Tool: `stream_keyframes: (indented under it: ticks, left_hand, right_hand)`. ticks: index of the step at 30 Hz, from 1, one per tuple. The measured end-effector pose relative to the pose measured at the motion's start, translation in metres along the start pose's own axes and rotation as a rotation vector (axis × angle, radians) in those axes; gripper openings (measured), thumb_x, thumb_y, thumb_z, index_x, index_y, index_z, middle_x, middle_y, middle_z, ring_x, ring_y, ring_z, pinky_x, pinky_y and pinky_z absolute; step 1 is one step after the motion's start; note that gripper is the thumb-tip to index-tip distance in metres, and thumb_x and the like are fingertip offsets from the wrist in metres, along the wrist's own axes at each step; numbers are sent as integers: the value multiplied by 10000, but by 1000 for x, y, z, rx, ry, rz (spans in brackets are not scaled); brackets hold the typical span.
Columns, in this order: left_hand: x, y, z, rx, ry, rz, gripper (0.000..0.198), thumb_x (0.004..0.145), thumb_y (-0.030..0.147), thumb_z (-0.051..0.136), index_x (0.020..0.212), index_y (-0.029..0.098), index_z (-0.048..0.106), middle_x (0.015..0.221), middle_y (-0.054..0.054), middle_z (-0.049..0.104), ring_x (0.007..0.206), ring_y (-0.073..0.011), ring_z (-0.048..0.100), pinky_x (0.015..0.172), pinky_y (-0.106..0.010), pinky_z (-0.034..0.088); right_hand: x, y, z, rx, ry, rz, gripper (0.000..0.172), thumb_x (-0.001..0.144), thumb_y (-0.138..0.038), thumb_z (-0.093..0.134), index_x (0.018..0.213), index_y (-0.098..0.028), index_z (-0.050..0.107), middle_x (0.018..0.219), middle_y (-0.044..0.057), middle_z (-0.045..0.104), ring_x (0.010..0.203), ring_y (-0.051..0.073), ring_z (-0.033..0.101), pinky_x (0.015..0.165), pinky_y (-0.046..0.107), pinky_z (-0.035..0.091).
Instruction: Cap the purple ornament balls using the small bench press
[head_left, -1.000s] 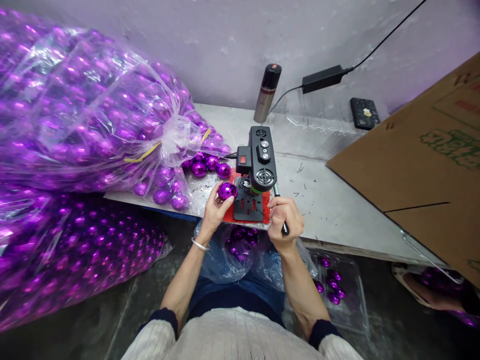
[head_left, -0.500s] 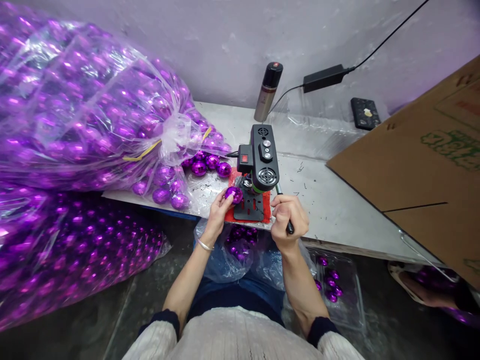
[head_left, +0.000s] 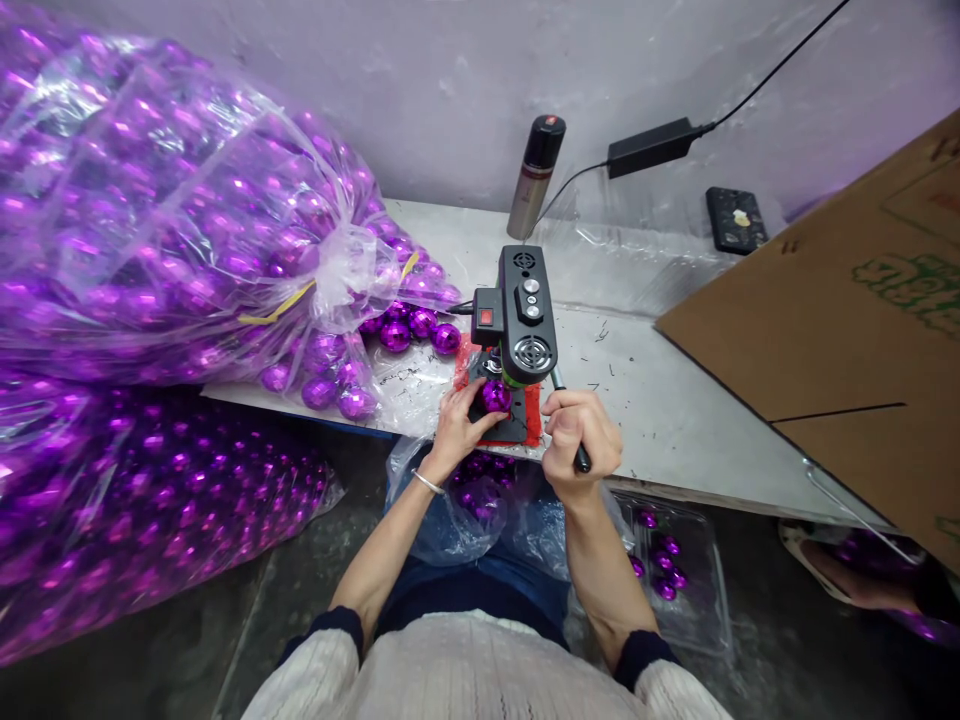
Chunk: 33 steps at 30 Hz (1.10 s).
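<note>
Between the thumb and fingers of my left hand (head_left: 459, 428) is a shiny purple mirrored ball (head_left: 496, 396). It sits under the front end of a black bench press machine (head_left: 527, 310) with a red switch on its side. Beneath the ball is the machine's dark slotted base plate (head_left: 513, 430), which rests on a red mat (head_left: 533, 418). My right hand (head_left: 579, 436) is wrapped round the black-tipped lever (head_left: 582, 460) at the machine's right side. The ball's far side is partly hidden by the machine head.
A big clear bag of purple balls (head_left: 172, 220) covers the table's left, loose balls (head_left: 395, 335) by its knot. Behind the machine stand a spray can (head_left: 537, 176) and a power adapter (head_left: 649, 147). A cardboard box (head_left: 840, 350) is at right, a clear plastic tray (head_left: 697, 600) below.
My left hand has carried the purple ball to the right, from beside the base plate to under the machine head. My right hand stays on the lever, almost unmoved.
</note>
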<state>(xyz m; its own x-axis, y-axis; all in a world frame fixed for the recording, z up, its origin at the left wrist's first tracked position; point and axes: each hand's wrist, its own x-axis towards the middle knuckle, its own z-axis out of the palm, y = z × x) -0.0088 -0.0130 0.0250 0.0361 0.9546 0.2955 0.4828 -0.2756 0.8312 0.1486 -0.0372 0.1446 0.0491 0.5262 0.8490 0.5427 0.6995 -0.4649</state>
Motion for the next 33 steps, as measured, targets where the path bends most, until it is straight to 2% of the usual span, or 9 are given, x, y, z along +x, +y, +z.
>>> stream_keyframes:
  ticks: [7, 13, 19, 25, 33]
  left_hand:
    - [2, -5, 11, -19, 11, 43, 641, 785, 459, 841, 1342, 229, 622, 1305, -129, 712, 1249, -303, 660, 1111, -528, 486]
    - [1, -7, 15, -44, 37, 24, 634, 771, 448, 853, 1324, 225, 637, 1314, -135, 708, 1241, -308, 666, 1113, -541, 489]
    - [1, -3, 11, -39, 5, 30, 624, 791, 463, 836, 1332, 226, 633, 1323, -131, 705, 1253, -304, 658, 1112, -537, 492]
    - [0, -6, 13, -18, 14, 30, 633, 778, 460, 848, 1330, 233, 639, 1304, -133, 712, 1244, -311, 663, 1104, -539, 499]
    - [3, -10, 14, -31, 42, 111, 612, 796, 466, 833, 1316, 205, 643, 1276, -136, 725, 1202, -292, 686, 1076, -498, 525]
  right_hand:
    - [-2, 0, -2, -6, -18, 3, 225, 950, -130, 484, 759, -222, 562, 703, 12, 640, 665, 157, 634, 592, 303, 464]
    - [-22, 10, 1, -31, -36, -14, 221, 965, -159, 464, 771, -224, 547, 762, 22, 651, 681, 147, 632, 614, 299, 491]
    - [-41, 24, 13, 25, 39, -90, 250, 1005, -234, 435, 771, -220, 522, 762, 12, 620, 632, 128, 581, 586, 287, 478]
    - [-50, 29, 19, -6, 94, -84, 293, 1035, -279, 392, 765, -227, 492, 750, 2, 618, 620, 126, 566, 665, 325, 506]
    - [-55, 33, 25, 29, 117, -76, 300, 1047, -276, 363, 777, -232, 487, 752, -1, 585, 614, 129, 575, 617, 320, 484]
